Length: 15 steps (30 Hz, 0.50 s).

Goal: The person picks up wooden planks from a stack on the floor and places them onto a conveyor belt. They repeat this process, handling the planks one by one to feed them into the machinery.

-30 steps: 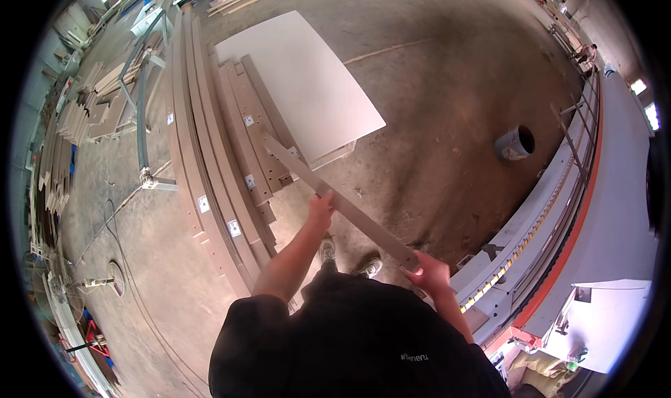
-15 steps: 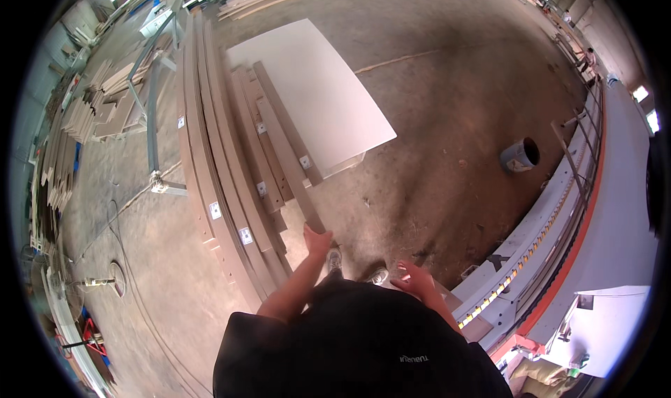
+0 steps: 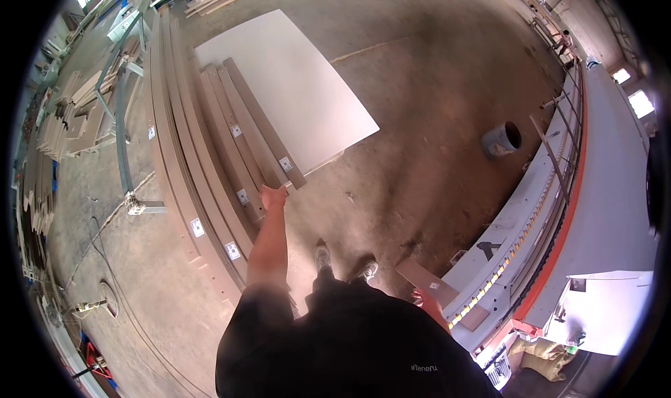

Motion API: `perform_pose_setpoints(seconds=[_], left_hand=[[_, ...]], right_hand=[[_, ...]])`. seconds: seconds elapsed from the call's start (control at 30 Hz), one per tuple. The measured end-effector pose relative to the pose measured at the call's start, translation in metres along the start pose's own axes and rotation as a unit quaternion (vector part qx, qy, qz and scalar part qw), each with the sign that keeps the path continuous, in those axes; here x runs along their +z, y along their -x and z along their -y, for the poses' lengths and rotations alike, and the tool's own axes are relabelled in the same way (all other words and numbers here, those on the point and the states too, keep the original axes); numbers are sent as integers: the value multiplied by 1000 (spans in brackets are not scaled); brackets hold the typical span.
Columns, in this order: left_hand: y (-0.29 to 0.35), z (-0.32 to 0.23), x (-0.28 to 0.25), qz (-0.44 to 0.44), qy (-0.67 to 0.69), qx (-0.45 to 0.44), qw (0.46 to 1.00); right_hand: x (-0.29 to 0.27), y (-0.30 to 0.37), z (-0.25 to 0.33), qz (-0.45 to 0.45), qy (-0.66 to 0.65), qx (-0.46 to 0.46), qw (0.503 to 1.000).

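Observation:
My left hand (image 3: 273,198) reaches forward and is closed on the near end of a long brown board (image 3: 251,133). That board lies among similar brown boards, between one with a white label (image 3: 236,130) on its left and another brown board (image 3: 260,122) on its right. They partly overlap a large white sheet (image 3: 307,83). Off to the right, my right hand (image 3: 428,301) hangs low with its fingers apart and nothing in it. Below and beyond it, a short brown panel (image 3: 418,275) with a small label lies beside the long machine.
Long stacked brown boards (image 3: 183,153) run along my left, beside a grey metal frame (image 3: 120,132). A long white and orange machine bed (image 3: 514,240) curves along the right. A grey bucket (image 3: 500,140) lies tipped on the floor. A cable (image 3: 133,321) trails at lower left.
My left hand has moved forward, and the board in it has slid away from me, level with its neighbours. My right hand has dropped lower and back toward my side.

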<state>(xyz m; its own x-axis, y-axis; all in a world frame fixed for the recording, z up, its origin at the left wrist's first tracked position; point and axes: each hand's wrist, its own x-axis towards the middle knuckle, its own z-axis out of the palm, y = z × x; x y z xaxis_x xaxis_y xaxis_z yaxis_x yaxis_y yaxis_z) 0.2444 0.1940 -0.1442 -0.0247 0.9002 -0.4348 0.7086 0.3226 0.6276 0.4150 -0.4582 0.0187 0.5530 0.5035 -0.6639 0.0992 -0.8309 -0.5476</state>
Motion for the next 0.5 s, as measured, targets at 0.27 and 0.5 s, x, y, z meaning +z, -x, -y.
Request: perform_pose_setpoints(seconds=[0.27, 0.5], left_hand=[[27, 55, -13, -139, -161, -38, 976], [34, 76, -38, -47, -147, -64, 986]], right_hand=[[8, 9, -16, 7, -4, -25, 1000], [20, 21, -45, 40, -58, 16, 997]])
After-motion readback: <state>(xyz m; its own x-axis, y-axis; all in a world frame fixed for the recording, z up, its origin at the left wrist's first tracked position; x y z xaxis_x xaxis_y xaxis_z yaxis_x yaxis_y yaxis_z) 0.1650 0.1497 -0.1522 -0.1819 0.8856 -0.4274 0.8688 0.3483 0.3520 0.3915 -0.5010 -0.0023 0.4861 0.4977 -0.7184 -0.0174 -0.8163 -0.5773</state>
